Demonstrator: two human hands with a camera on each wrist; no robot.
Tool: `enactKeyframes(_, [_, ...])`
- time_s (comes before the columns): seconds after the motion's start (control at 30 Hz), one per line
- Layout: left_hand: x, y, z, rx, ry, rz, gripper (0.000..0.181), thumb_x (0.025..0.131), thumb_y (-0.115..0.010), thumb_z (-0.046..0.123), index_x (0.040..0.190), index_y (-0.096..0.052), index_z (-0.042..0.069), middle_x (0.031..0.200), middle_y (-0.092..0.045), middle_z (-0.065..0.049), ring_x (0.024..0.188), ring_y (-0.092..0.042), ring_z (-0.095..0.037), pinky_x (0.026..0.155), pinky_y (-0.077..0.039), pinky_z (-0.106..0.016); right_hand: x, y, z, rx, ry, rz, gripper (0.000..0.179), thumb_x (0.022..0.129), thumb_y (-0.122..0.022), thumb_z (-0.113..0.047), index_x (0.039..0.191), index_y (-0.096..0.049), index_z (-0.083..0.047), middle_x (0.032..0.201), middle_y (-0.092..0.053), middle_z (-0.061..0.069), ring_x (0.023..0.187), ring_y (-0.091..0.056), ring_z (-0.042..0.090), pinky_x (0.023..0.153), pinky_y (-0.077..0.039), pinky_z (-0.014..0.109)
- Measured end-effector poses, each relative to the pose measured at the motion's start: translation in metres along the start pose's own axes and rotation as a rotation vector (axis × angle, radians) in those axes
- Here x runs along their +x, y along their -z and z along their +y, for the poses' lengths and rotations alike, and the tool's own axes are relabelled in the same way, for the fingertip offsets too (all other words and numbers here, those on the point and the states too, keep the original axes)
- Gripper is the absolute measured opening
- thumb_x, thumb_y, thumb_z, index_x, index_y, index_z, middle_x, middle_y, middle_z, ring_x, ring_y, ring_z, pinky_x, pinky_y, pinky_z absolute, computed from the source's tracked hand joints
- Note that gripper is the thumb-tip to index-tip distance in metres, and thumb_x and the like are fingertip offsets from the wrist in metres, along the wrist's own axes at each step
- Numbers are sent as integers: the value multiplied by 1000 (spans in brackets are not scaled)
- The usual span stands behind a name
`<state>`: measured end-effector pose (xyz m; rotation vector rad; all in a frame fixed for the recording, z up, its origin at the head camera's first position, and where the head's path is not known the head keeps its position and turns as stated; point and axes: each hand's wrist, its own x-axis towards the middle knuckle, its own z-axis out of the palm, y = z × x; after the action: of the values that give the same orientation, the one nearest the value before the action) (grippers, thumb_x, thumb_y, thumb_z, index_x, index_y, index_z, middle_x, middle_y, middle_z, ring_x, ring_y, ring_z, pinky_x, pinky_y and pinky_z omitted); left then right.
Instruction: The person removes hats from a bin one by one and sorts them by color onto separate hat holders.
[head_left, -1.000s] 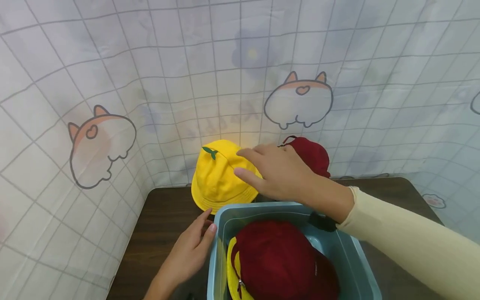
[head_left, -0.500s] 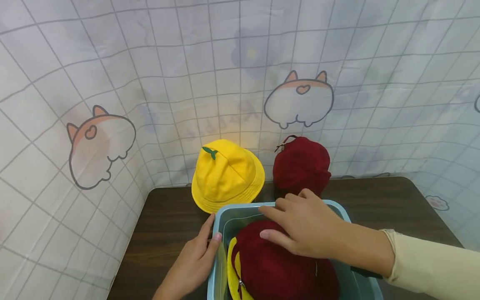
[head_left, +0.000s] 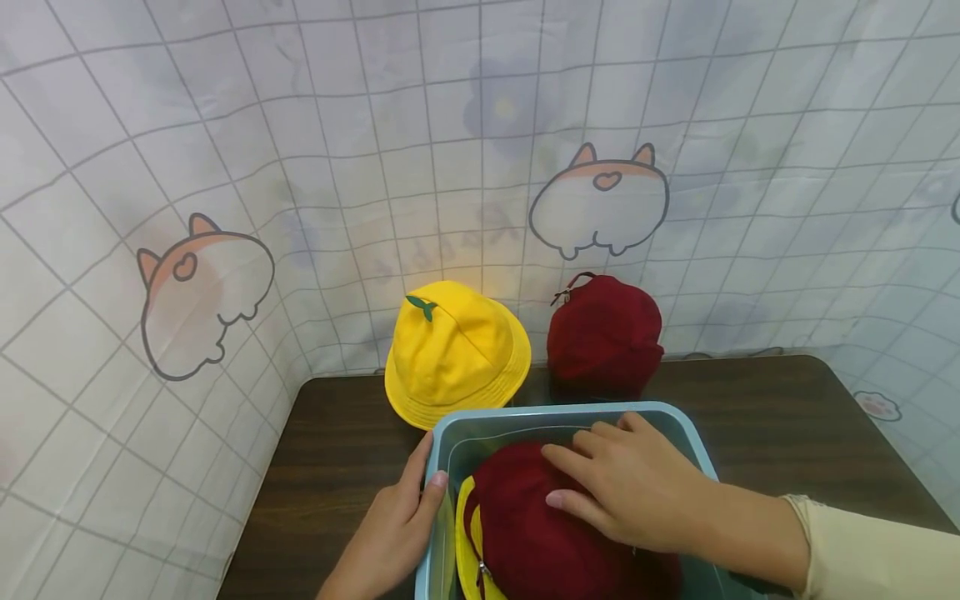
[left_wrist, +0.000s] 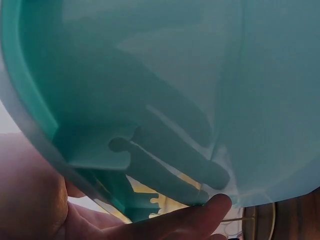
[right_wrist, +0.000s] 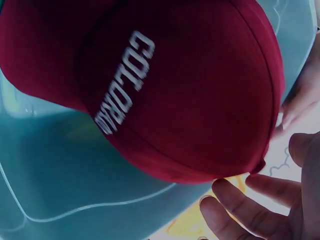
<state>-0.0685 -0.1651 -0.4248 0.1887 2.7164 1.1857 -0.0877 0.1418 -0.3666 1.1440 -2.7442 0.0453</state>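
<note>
A blue plastic bin [head_left: 465, 419] stands on the table, with a dark red cap [head_left: 525, 517] in it, over the yellow brim of another hat [head_left: 467, 533]. White letters mark the front of this cap [right_wrist: 200, 90] in the right wrist view. My left hand [head_left: 393, 525] holds the bin's left side, thumb on the rim and fingers along the outer wall; part of that hand [left_wrist: 165, 220] shows against the bin [left_wrist: 280, 100]. Over the cap is my right hand [head_left: 630, 487], fingers loosely bent, with fingertips [right_wrist: 222, 192] at the cap's edge; firm contact is unclear.
Behind the bin, a yellow bucket hat [head_left: 450, 350] with a green leaf and another dark red cap [head_left: 603, 333] sit on the dark wood table [head_left: 300, 467]. A white gridded cloth [head_left: 337, 125] hangs close behind and along the sides.
My right hand has come back from near the hats at the rear to above the red cap in the bin. My left hand has shifted slightly, its thumb now farther onto the rim.
</note>
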Motion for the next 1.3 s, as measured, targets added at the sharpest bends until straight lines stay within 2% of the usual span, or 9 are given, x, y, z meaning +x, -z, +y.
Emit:
enactKeyframes(0.2, [-1, -3, -2, 7, 6, -5, 60, 110, -40, 46, 164, -18, 32, 135, -65, -17, 92, -67, -15, 82, -55, -43, -4, -6, -1, 2, -6, 19, 47, 101, -51, -60, 131, -68, -28, 101, -73, -9, 88, -64, 11, 75, -47, 35])
enactKeyframes(0.5, [-3, -7, -3, 22, -11, 24, 59, 111, -40, 39, 165, -17, 30, 130, -67, -18, 87, -65, -14, 79, -54, -41, -5, -13, -1, -8, 19, 78, 38, 99, -61, -52, 126, -70, -27, 97, -72, -9, 84, -64, 11, 70, -45, 31])
enactKeyframes(0.83, [-2, -10, -3, 4, 9, -5, 59, 112, -39, 37, 165, -14, 32, 122, -68, -19, 79, -64, -13, 74, -53, -39, -1, -21, -2, -36, 79, 208, 21, 89, -78, -38, 101, -66, -26, 80, -64, -12, 73, -59, 8, 66, -44, 29])
enactKeyframes(1.13, [-1, -11, -5, -13, 17, -10, 59, 112, -38, 38, 165, -13, 33, 117, -69, -19, 76, -63, -13, 72, -52, -38, 4, -21, -3, -71, 106, 172, 21, 89, -79, -35, 95, -63, -25, 76, -61, -12, 69, -52, 7, 64, -39, 28])
enactKeyframes(1.3, [0, -10, -5, -27, 22, -18, 59, 112, -38, 39, 165, -12, 33, 116, -69, -18, 76, -63, -12, 71, -52, -37, 6, -20, -2, -103, 133, 234, 24, 86, -82, -33, 92, -62, -21, 73, -60, -12, 67, -49, 8, 65, -39, 30])
